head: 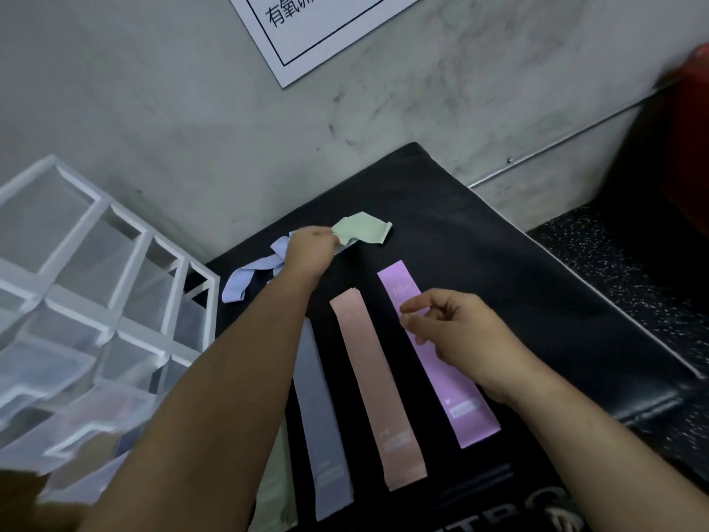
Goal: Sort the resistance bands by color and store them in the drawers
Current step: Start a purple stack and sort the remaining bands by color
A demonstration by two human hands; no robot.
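On a black padded surface (479,263) lie a purple band (456,397), a pink band (374,382) and a grey-blue band (324,428), flat and side by side. A pale green band (276,478) shows partly under my left forearm. My left hand (309,249) reaches to the far end and pinches a crumpled light green band (364,230). Beside it sits a tangled light blue band (249,278). My right hand (452,332) hovers over the purple band with loosely curled fingers, holding nothing. The white drawer unit (96,301) with translucent drawers stands at the left.
A grey wall (192,109) with a white printed sign (307,28) rises behind the surface. A speckled dark floor (614,270) lies to the right, with a red and black object (686,128) at the far right. Several lower drawers hold pale bands.
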